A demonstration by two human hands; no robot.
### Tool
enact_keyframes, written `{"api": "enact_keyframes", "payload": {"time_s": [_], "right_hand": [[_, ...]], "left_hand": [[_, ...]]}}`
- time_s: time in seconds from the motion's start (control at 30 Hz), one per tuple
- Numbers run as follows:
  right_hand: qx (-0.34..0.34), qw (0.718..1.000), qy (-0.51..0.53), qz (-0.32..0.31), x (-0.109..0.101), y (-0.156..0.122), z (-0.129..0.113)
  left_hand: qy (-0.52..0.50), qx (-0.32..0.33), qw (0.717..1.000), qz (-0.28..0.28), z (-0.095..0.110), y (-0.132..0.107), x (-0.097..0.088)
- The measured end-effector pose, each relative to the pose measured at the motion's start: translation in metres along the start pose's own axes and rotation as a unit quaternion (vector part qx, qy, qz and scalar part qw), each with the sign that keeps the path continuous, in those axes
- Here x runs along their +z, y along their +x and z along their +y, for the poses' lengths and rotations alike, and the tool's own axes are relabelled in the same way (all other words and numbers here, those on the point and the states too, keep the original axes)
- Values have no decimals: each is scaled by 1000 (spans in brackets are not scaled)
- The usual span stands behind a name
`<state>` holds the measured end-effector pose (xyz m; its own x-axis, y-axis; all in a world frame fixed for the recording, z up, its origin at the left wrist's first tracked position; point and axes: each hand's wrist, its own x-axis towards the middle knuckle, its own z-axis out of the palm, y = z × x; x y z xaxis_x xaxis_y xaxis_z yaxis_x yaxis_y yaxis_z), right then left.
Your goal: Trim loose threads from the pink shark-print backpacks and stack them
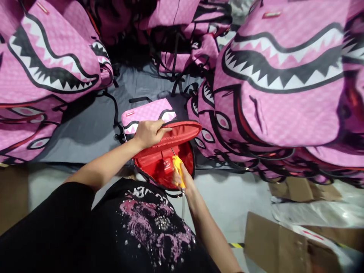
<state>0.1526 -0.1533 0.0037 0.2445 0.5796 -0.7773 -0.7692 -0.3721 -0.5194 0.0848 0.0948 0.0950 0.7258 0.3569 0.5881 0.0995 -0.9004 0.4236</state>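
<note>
A pink checkered backpack (150, 108) with a shark-mouth print lies in front of me, its main compartment unzipped and the red lining (153, 165) showing. My left hand (150, 133) grips the upper edge of the opening and holds the flap up. In my right hand (182, 176) is a yellow air blow gun (178, 167) with a thin metal nozzle and a pale hose (183, 204) hanging below. The nozzle points into the bag's opening. A red label with white marks is sewn inside. Some of my left fingers are hidden by the flap.
Stacked pink backpacks stand left (54, 49), right (281, 76) and at the back (176, 60) on a grey-covered table (88, 132). Loose black straps lie near the bag. Cardboard boxes (273, 242) and plastic wrap (309, 212) are on the floor at the lower right.
</note>
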Motion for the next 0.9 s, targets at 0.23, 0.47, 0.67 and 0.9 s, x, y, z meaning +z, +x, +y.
{"api": "enact_keyframes", "payload": {"time_s": [0.23, 0.47, 0.67, 0.9], "right_hand": [[-2, 984, 168, -55, 10, 7, 32], [-20, 967, 236, 96, 8, 18, 29], [28, 973, 188, -132, 23, 32, 36], [37, 989, 137, -47, 23, 23, 38]], "left_hand": [[15, 37, 999, 10, -9, 7, -12], [11, 67, 997, 24, -5, 7, -2], [14, 71, 997, 27, -14, 15, -1], [12, 102, 994, 47, -16, 24, -2]]}}
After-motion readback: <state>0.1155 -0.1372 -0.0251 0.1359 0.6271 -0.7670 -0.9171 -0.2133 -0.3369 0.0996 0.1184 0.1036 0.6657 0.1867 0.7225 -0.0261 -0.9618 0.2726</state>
